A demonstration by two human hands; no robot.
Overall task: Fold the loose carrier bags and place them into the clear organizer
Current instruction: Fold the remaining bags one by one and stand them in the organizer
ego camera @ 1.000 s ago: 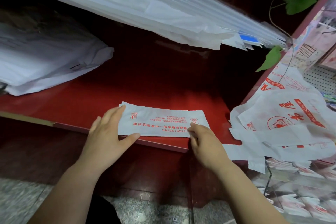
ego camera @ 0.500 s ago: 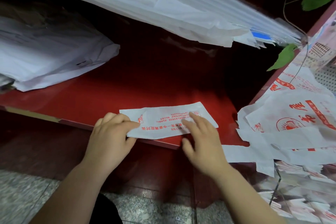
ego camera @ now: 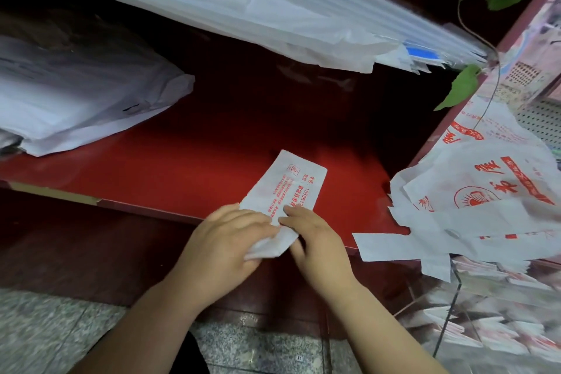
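A white carrier bag with red print (ego camera: 288,185), folded into a narrow strip, lies on the red shelf (ego camera: 182,173), pointing away from me. My left hand (ego camera: 224,240) grips its near end, which is bent over the shelf's front edge. My right hand (ego camera: 312,237) presses fingers on the strip just beside the left hand. A heap of loose white bags with red print (ego camera: 473,200) lies at the right. Below it stands the clear organizer (ego camera: 455,307) holding several folded bags.
A stack of white bags (ego camera: 76,100) sits at the shelf's left. A long bundle of white and clear bags (ego camera: 243,0) slants across the top. Green leaves (ego camera: 461,88) hang at the right. Grey speckled floor (ego camera: 45,337) lies below.
The strip has turned from lying sideways along the shelf edge to pointing away from me. Both hands have come together at its near end, and the left hand has curled round it.
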